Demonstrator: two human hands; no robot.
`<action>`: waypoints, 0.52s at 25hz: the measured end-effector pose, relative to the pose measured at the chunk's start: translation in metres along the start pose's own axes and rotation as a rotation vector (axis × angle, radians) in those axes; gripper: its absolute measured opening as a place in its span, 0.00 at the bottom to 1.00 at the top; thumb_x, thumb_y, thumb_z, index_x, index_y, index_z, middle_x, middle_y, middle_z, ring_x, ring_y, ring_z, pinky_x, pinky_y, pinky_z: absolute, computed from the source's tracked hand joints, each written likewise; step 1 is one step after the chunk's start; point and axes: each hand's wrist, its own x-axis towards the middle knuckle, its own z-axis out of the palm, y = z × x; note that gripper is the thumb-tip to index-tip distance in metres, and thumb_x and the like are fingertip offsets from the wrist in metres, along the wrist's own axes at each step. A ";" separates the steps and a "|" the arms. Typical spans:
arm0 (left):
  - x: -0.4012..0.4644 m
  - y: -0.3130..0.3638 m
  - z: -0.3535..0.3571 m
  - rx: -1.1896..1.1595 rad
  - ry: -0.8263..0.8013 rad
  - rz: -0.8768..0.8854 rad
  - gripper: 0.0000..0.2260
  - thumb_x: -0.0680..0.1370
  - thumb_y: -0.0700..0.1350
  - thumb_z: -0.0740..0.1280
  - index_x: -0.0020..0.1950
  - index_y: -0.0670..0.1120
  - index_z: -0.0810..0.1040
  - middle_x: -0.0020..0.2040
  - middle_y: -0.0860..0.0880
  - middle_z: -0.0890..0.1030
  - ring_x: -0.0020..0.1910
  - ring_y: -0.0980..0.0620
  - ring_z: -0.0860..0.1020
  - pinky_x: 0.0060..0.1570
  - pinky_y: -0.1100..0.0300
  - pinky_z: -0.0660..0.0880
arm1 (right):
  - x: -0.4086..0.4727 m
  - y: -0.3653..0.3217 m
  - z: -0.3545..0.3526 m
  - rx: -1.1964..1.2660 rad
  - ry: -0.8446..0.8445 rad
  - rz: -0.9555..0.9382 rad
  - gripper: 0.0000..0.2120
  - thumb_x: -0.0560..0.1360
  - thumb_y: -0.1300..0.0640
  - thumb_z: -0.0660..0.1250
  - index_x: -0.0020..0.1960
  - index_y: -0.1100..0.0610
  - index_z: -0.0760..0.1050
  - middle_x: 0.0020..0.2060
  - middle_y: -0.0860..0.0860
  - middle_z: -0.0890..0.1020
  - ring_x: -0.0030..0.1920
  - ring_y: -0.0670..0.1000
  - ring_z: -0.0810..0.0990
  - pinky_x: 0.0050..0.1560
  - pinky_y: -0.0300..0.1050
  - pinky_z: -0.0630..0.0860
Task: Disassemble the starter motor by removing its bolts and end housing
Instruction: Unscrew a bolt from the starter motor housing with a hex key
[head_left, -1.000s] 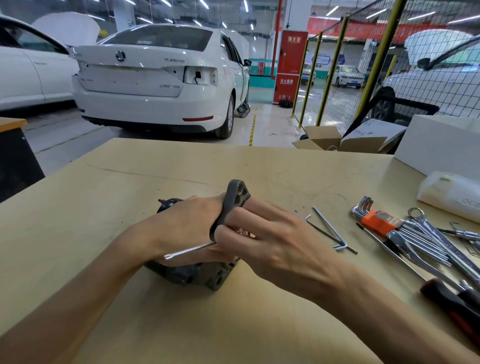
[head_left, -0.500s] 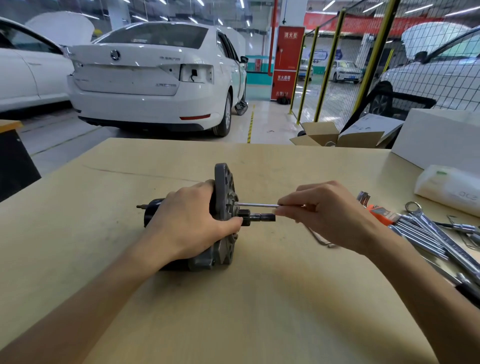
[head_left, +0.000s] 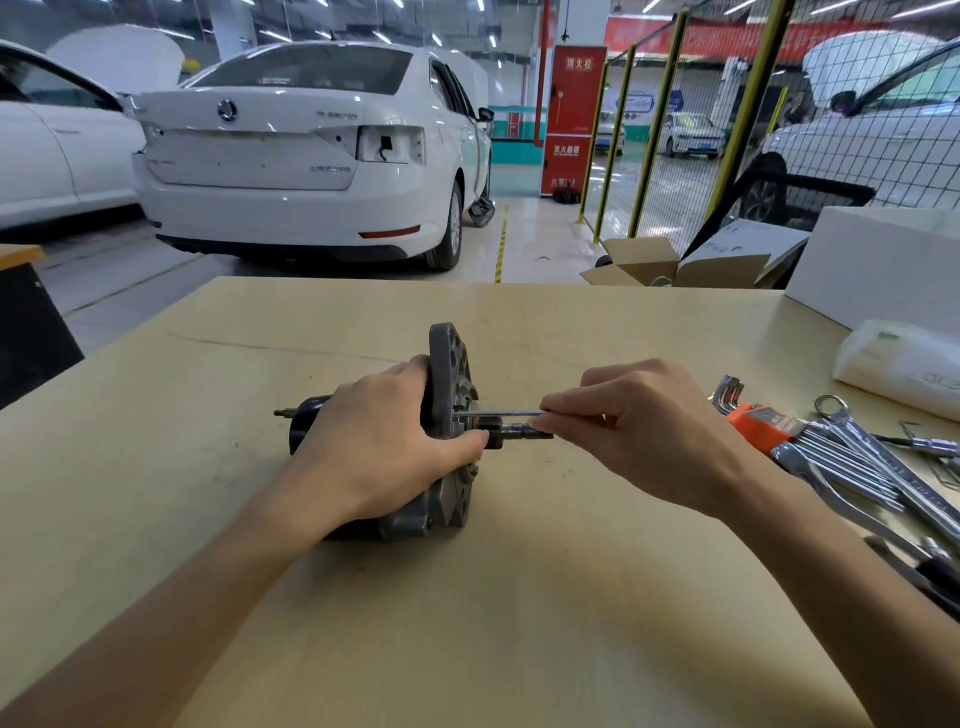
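The table (head_left: 519, 597) carries the starter motor (head_left: 447, 499), lying on its side under the left hand (head_left: 379, 447). The fingers wrap over the black body and the thumb hooks across the grey end plate (head_left: 445, 374). The right hand (head_left: 649, 436) pinches a thin metal rod (head_left: 498, 413), probably a hex key, whose tip meets the plate just above the left thumb. The shaft (head_left: 519, 432) protrudes below it.

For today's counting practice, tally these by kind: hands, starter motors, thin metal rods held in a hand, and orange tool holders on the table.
Hands: 2 (left hand, right hand)
Starter motor: 1
Thin metal rod: 1
Orange tool holder: 1
Total: 5
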 end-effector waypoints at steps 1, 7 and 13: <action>-0.001 0.000 0.000 -0.037 0.006 0.017 0.28 0.70 0.66 0.68 0.65 0.60 0.63 0.49 0.63 0.75 0.48 0.54 0.77 0.43 0.62 0.67 | 0.000 -0.001 0.000 -0.045 0.019 -0.017 0.15 0.78 0.45 0.61 0.48 0.49 0.85 0.30 0.48 0.77 0.29 0.50 0.74 0.30 0.48 0.72; 0.002 0.004 -0.001 -0.121 0.016 0.231 0.15 0.73 0.69 0.57 0.55 0.68 0.75 0.55 0.56 0.68 0.46 0.59 0.76 0.44 0.69 0.68 | -0.003 -0.012 0.004 -0.297 0.162 -0.028 0.12 0.77 0.52 0.64 0.41 0.55 0.84 0.28 0.51 0.75 0.26 0.56 0.72 0.30 0.41 0.63; 0.012 0.006 -0.005 -0.106 -0.049 0.196 0.16 0.69 0.72 0.53 0.44 0.68 0.76 0.49 0.58 0.67 0.42 0.61 0.72 0.40 0.69 0.63 | 0.001 -0.005 -0.011 0.166 0.253 0.278 0.23 0.73 0.33 0.62 0.51 0.50 0.82 0.36 0.45 0.81 0.31 0.43 0.77 0.34 0.39 0.72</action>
